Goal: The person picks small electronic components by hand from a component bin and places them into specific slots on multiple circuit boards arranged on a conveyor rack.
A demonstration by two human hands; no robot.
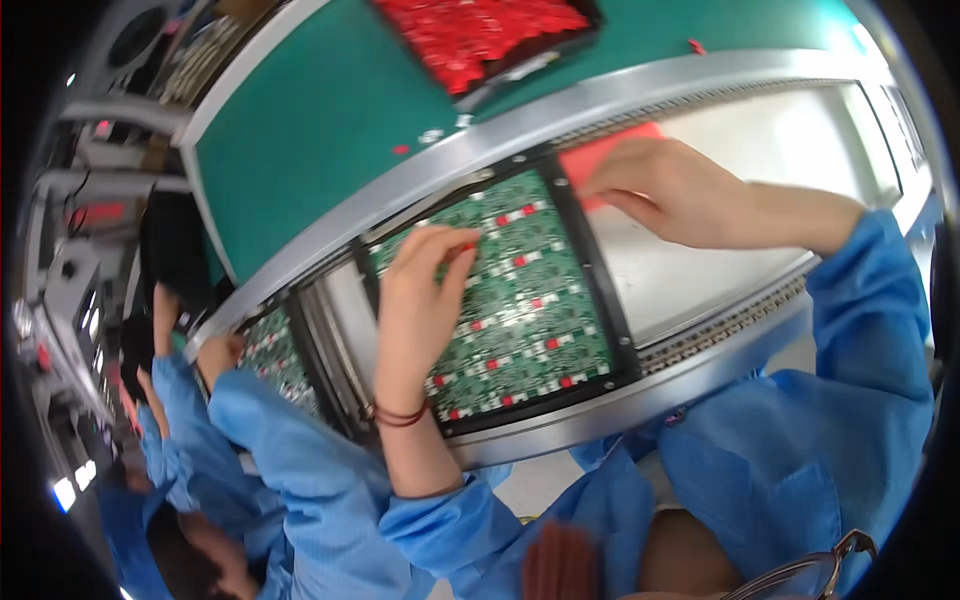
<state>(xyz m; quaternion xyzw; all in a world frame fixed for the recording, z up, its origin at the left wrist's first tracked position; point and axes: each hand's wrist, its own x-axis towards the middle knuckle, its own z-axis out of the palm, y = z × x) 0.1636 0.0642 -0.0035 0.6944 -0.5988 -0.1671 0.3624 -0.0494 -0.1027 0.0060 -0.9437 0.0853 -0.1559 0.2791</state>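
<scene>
My left hand [415, 300], with a dark red band at the wrist, reaches over a green circuit board panel [520, 330]. Its thumb and fingers pinch a small red part [469, 245] just above the panel. Several red and white components dot the board, which sits in a black frame [590, 260]. To the right of that frame, my right hand [680, 195] is closed, fingertips together beside a flat red piece [610, 155]. Whatever those fingertips may hold cannot be made out.
A heap of small red parts [480, 35] fills a black tray on the green table beyond the metal rail [450, 150]. Loose red bits [401, 150] lie there. At left, a co-worker's hand [220, 355] is over another framed board [280, 355].
</scene>
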